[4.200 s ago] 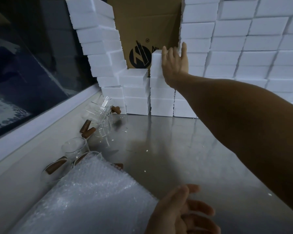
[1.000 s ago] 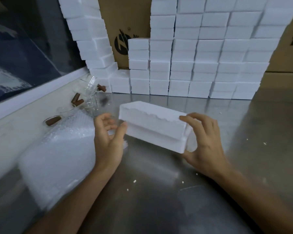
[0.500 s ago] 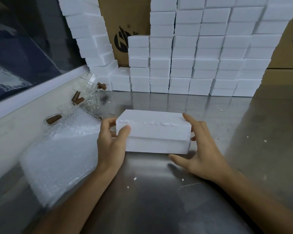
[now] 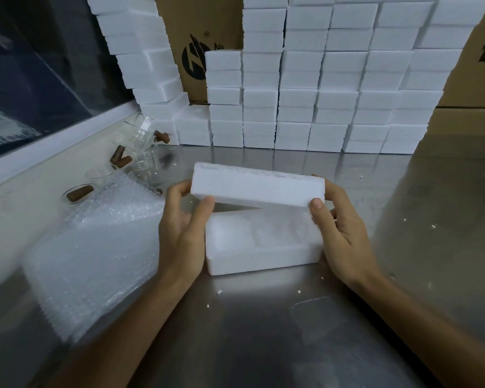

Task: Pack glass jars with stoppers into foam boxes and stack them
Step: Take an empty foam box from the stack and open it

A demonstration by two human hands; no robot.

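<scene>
A white foam box base [image 4: 259, 257] sits on the steel table in front of me, its hollow showing. Just above it hangs the foam lid [image 4: 256, 186]. My left hand [image 4: 184, 228] pinches the lid's left end between thumb and fingers, and my right hand [image 4: 339, 222] pinches its right end. Several glass jars [image 4: 144, 152] with brown stoppers [image 4: 119, 158] lie at the far left beside the wall; one stopper [image 4: 80, 193] rests in a jar close to the bubble wrap.
A stack of bubble wrap sheets [image 4: 93, 247] lies left of the box. Stacked white foam boxes [image 4: 319, 93] fill the back, with cardboard cartons [image 4: 196, 37] behind them. Foam crumbs dot the steel table [image 4: 263, 331].
The box came down onto the table between my hands, and since then both hands have raised its lid off the base, exposing the hollow inside.
</scene>
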